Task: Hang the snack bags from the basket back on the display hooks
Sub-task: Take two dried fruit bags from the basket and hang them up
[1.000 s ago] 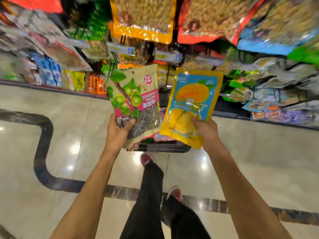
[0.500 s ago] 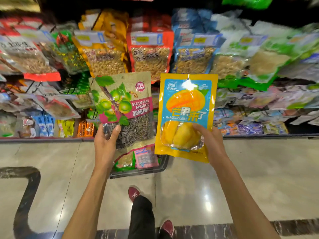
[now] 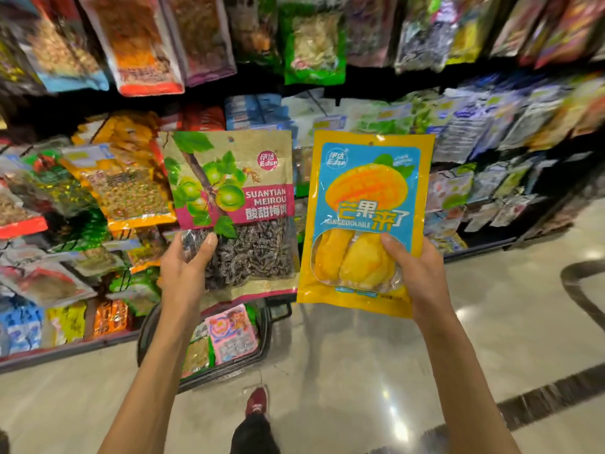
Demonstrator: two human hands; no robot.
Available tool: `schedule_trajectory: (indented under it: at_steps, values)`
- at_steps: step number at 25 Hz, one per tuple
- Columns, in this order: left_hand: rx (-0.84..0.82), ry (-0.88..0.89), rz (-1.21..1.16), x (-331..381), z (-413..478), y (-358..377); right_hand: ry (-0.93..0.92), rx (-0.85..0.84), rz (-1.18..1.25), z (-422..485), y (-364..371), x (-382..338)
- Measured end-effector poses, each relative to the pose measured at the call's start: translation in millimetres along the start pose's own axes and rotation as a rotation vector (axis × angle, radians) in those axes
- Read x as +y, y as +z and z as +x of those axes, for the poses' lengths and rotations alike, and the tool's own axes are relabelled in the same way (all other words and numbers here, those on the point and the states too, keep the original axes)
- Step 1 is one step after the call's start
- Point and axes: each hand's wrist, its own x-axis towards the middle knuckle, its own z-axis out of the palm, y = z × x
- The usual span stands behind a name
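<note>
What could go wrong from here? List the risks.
1. Both hands are full: the left hand grips the plum bag and the right hand the mango bag, so neither can steady a hook.
2. Both grips sit low, so the tops may flop.
3. The basket by the feet could trip a step.

The left hand [image 3: 183, 273] grips the plum snack bag [image 3: 232, 211] at its lower left corner, thumb on the front. The right hand [image 3: 415, 273] grips the yellow mango bag [image 3: 366, 221] at its lower right. Both bags stand upright, side by side, before the display rack [image 3: 327, 44] of hanging snack packets. Below them, the black basket [image 3: 265, 335] sits on the glossy floor [image 3: 425, 371], holding more packets, just beyond a red shoe [image 3: 256, 401].
</note>
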Motion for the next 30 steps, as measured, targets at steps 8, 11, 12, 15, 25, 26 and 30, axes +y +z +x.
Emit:
schedule_trajectory:
  at_steps: [8, 11, 12, 15, 25, 26, 30]
  values:
    - [-0.183, 0.049, -0.047, 44, 2, 97, -0.096, 0.175, 0.020, 14, -82, -30]
    - [-0.230, 0.062, -0.041, 51, 18, 131, -0.120, 0.203, 0.031, 38, -103, -36]
    - [-0.240, 0.070, -0.040, 53, 22, 144, -0.124, 0.208, 0.032, 49, -110, -39]
    - [-0.242, 0.074, -0.038, 55, 36, 181, -0.143, 0.203, 0.040, 83, -128, -48]
    - [-0.204, 0.048, -0.079, 65, 70, 324, -0.189, 0.147, -0.029, 206, -216, -82]
    - [-0.207, 0.057, -0.076, 69, 71, 336, -0.193, 0.149, -0.028, 217, -224, -84]
    - [-0.206, 0.090, -0.031, 71, 89, 390, -0.213, 0.130, -0.010, 266, -256, -86]
